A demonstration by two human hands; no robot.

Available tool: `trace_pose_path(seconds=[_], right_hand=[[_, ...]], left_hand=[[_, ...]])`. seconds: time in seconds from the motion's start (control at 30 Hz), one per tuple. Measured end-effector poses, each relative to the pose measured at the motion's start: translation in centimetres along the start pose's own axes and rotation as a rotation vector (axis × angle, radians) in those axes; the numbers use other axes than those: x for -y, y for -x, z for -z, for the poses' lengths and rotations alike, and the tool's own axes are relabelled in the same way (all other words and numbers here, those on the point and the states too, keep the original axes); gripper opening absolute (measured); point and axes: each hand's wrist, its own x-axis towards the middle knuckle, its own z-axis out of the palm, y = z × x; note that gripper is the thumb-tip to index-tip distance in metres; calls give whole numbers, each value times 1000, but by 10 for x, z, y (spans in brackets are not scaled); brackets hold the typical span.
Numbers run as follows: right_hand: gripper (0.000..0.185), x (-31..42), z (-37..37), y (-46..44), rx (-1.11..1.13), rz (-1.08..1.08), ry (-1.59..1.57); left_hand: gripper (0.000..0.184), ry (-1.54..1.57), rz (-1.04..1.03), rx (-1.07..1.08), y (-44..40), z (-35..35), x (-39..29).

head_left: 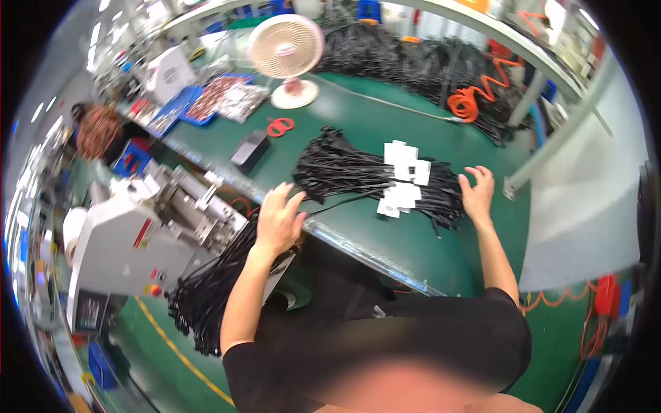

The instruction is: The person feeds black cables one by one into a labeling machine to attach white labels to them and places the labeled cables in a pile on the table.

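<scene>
A bundle of thin black cables [344, 168] with white tags [406, 172] across it lies on the green tabletop. Beside its right end is my right hand [477, 196], thumb and fingers apart with nothing between them. My left hand [279, 220] hovers at the table's front edge, left of the bundle, with its fingers spread. One loose cable runs from the bundle toward the left thumb; whether they touch is unclear. Below my left forearm, more black cables [206, 296] hang beside a grey-white machine [138, 248].
A fan [286, 51], red rings [280, 126] and a dark box [250, 151] stand left on the table. Blue trays [180, 107] hold small parts. Cable heaps [413, 65] line the back, near an orange coiled hose [463, 104]. Another person's head [100, 131] shows at far left.
</scene>
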Motion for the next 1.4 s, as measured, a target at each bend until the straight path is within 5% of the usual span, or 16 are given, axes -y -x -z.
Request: trace_pose_path(seconds=[0.07, 0.17, 0.27, 0.3, 0.47, 0.57, 0.63, 0.77, 0.9, 1.03, 1.17, 1.3, 1.4], right_hand=[[26, 43, 5, -18, 35, 70, -75], [24, 117, 8, -35, 98, 536, -157], [30, 195, 5, -39, 238, 898, -338], [32, 219, 0, -34, 286, 1020, -406], [32, 325, -25, 24, 444, 1698, -738], [21, 374, -86, 76, 458, 1945, -739], [17, 389, -134, 118, 453, 1992, -709], [17, 396, -189, 184, 474, 2080, -631], [17, 412, -210, 213, 578, 1885, -627], [18, 431, -217, 210, 692, 1535, -665], [19, 438, -222, 217, 718, 1429, -700], [24, 447, -200, 222, 803, 1531, -664], [24, 436, -192, 223, 807, 1578, -688]], left_hand=[[40, -51, 193, -11, 59, 31, 29], [34, -310, 477, 64, 170, 77, 73], [55, -549, 764, 361, 266, 119, 71], [49, -471, 915, 387, 307, 115, 81], [19, -575, 819, 360, 302, 132, 65], [14, -651, 665, 118, 306, 133, 75], [14, -425, 985, 265, 304, 144, 77], [38, -565, 810, 95, 325, 137, 82], [26, -485, 1023, 391, 321, 149, 82], [14, -380, 1131, 446, 301, 156, 83], [20, -408, 1092, 117, 283, 153, 111], [20, -508, 950, 21, 267, 125, 155], [23, -590, 1167, 393, 286, 99, 189]])
